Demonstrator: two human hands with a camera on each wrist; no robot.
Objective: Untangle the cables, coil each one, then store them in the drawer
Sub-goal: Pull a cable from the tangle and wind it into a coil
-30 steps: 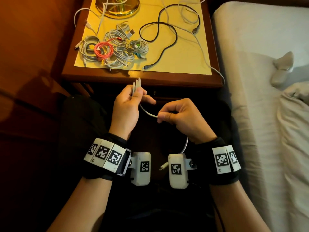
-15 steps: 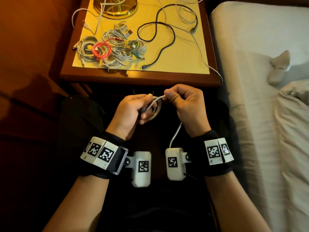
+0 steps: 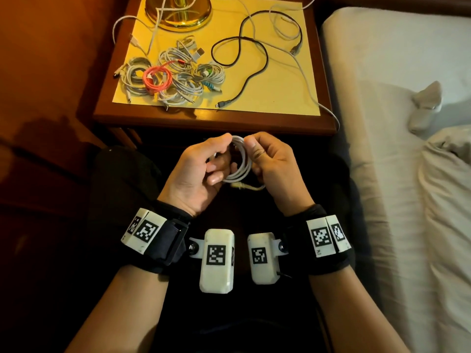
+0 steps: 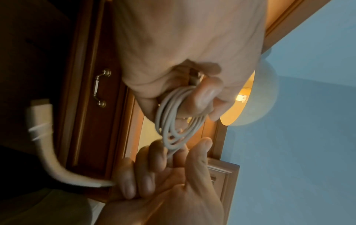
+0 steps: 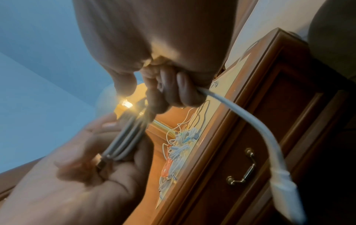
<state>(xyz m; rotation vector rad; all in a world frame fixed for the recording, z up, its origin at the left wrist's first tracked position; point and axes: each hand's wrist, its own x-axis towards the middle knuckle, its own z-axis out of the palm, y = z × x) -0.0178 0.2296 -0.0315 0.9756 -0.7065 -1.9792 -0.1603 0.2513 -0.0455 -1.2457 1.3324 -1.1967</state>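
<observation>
Both hands are on one white cable (image 3: 239, 161), wound into a small coil held between them in front of the nightstand (image 3: 214, 123). The left hand (image 3: 201, 174) has its thumb and fingers curled round the coil's left side; the right hand (image 3: 275, 169) pinches the right side, with the loose tail and its plug (image 5: 285, 188) hanging out below its curled fingers. Just past the hands sits the closed drawer with a brass handle (image 4: 100, 88). Farther out on the yellow top, a heap of coiled cables (image 3: 173, 75) lies off to the left, a loose black cable (image 3: 244, 72) next to it, and a brass lamp base (image 3: 178, 11) behind them.
</observation>
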